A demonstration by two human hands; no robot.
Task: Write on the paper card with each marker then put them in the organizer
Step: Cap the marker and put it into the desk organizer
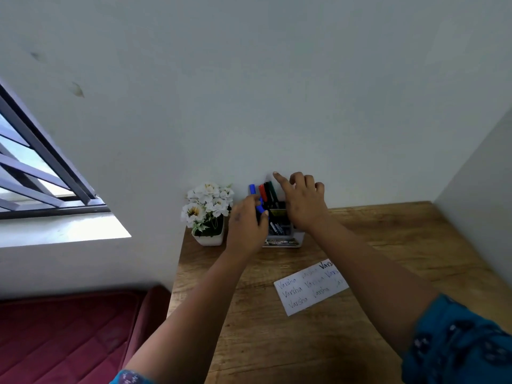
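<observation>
Left hand gripped a blue marker, fingers curled round its barrel, just left of the organizer. Right hand hovered over the organizer's right side, index finger extended, other fingers loosely bent, holding nothing visible. Blue, red, black and green markers stood upright in the organizer's back compartment. Paper card lay on the wooden desk, in front of the organizer and to its right, covered in handwriting in several colours. Potted white flowers stood left of the organizer, against the wall.

Judgement: marker is light, rigid and smooth; a mid-barrel grip suits lowering it into a compartment. The organizer looks light and may shift if knocked.
</observation>
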